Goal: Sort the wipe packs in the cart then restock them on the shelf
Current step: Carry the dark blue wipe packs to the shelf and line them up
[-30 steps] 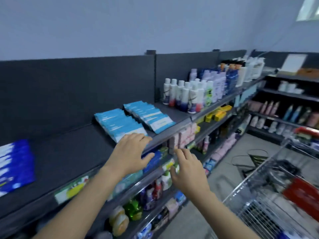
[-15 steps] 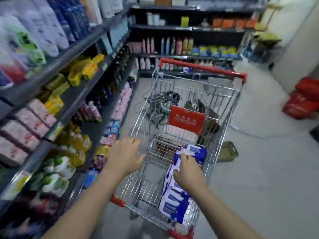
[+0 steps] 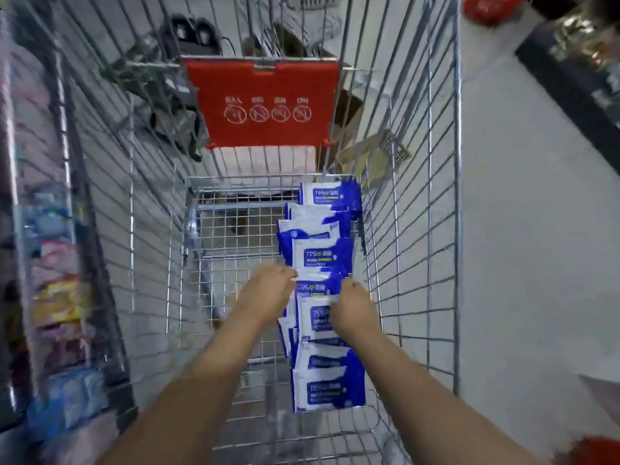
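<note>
Both hands are recorded inside the cart [image 3: 457, 203], set apart on either side of one row of wipe packs [image 3: 323, 260]. The left hand [image 3: 268, 292] is extended with straight fingers, the tips touching the left edge of the row. The right hand [image 3: 352, 308] is laid against the right edge of the row. Its fingers are bent downward and hidden behind the back of the hand, so a grip cannot be confirmed.

At the left edge of the view, a shelf [image 3: 57, 297] of mixed goods is seen just beside the cart; the goods are too blurred to be identified. Through the left wall of the cart, a dark bag with cables [image 3: 167, 95] is seen on the ground beyond. At the far end of the cart, a red flap [image 3: 265, 95] printed with four white prohibition symbols is hung upright.

The wipe packs, blue and white, are laid overlapping in a single line on the cart's wire base, along its right edge, from the far corner to the near one. The left part of the base is noted as bare wire.

Past the far right corner, a cardboard box [image 3: 369, 156] is visible through the wire. To the right of the cart, grey floor [image 3: 523, 263] is noted. A second dark shelf [image 3: 570, 78] is seen at the upper right.
</note>
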`<move>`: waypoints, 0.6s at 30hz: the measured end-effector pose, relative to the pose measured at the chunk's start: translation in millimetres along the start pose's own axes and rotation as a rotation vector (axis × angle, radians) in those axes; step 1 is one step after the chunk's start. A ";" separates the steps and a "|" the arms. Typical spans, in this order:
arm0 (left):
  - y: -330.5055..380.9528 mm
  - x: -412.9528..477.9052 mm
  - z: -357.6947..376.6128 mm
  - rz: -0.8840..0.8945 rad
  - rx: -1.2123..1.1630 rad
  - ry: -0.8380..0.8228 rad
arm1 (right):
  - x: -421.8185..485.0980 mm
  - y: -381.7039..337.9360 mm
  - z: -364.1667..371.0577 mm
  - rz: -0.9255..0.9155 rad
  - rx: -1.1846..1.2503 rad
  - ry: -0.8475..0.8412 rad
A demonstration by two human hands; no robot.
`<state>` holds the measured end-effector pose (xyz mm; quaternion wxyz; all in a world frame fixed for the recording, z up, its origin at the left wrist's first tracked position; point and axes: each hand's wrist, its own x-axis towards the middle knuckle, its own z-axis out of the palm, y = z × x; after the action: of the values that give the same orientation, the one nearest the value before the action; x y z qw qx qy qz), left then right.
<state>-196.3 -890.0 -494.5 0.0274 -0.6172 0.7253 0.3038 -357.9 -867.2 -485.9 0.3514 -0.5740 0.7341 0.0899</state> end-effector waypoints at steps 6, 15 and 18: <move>-8.5 41.8 40.2 0.013 0.084 -0.011 | 22.2 19.5 29.2 0.076 0.037 0.017; -10.3 51.3 19.0 -0.072 -0.106 -0.374 | 10.2 18.2 12.2 0.048 0.054 -0.044; -11.1 42.1 -10.9 -0.085 0.001 -0.307 | 0.1 13.8 -7.0 -0.009 -0.137 -0.128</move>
<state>-192.5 -932.8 -507.6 0.1510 -0.5937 0.6859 0.3927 -373.3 -866.5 -484.6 0.3579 -0.5932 0.6996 0.1747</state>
